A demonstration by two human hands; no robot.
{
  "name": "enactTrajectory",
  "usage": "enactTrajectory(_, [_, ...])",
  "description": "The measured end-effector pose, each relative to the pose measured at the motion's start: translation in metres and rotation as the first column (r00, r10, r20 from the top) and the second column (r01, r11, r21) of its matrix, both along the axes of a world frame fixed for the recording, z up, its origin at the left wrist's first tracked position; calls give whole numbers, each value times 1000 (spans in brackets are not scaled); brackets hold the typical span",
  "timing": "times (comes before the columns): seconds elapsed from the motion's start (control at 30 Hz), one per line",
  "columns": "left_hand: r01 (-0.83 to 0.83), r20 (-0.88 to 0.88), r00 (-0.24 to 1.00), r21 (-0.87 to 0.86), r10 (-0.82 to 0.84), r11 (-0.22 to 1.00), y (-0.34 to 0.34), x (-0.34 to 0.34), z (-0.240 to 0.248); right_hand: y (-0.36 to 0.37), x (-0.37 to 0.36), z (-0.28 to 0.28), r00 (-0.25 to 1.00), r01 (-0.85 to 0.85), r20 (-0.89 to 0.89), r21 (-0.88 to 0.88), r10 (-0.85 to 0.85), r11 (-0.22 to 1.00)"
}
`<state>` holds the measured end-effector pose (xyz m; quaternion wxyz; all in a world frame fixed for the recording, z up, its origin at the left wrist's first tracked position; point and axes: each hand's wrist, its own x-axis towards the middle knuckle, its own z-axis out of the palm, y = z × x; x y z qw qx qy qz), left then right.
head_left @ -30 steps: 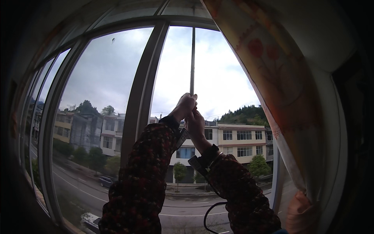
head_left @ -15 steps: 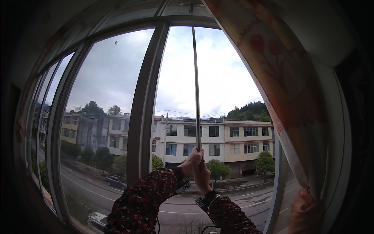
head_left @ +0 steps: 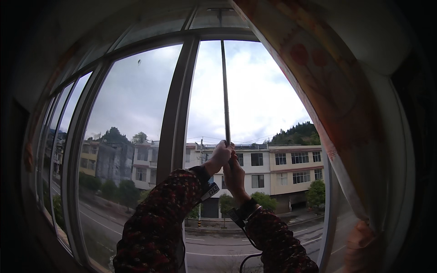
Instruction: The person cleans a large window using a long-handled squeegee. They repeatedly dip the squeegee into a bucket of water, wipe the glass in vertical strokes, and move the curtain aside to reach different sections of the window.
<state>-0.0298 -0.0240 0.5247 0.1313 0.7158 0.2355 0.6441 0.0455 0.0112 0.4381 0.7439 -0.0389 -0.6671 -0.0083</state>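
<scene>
My left hand (head_left: 220, 155) is closed round a long, thin metal pole (head_left: 225, 91) in the right-hand window opening. Just below it, my right hand (head_left: 235, 178) grips the pole's lower end, the two hands touching. Upward the pole runs nearly upright and passes behind the top frame bar. Through the upper pane (head_left: 207, 19), a T-shaped head (head_left: 220, 10) with a flat crosspiece shows dimly at its top. My fingers hide the pole's lower end in part.
A dark window post (head_left: 175, 107) stands left of my arms, beside a closed glass pane (head_left: 136, 100). At the right hangs an orange flowered curtain (head_left: 327, 91), gathered lower down. Beyond the window lie a road (head_left: 214, 259), trees and pale buildings (head_left: 296, 159).
Both hands have risen with the pole, and its T-shaped head shows more fully behind the upper pane. The view has shifted slightly.
</scene>
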Motion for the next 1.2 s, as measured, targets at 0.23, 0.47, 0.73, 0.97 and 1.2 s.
enactTrajectory(0.23, [-110,41,993,-5,111,994,-32,-8,81,-22,-13,90,996,88,1,137,-89,987])
enactTrajectory(0.47, [-39,24,999,-135,43,990,3,-2,-34,23,-4,-30,999,-18,26,-48,19,999])
enactTrajectory(0.73, [49,-28,998,-204,-56,978,-1,8,-50,25,7,-56,944,-331,-55,-130,326,935])
enactTrajectory(0.97, [5,86,996,112,-15,994,-32,8,59,10,-4,101,938,-338,72,-41,340,940])
enactTrajectory(1.2, [-85,-55,996,-247,74,965,-14,-1,-56,33,-2,-52,975,-222,-17,-97,221,970])
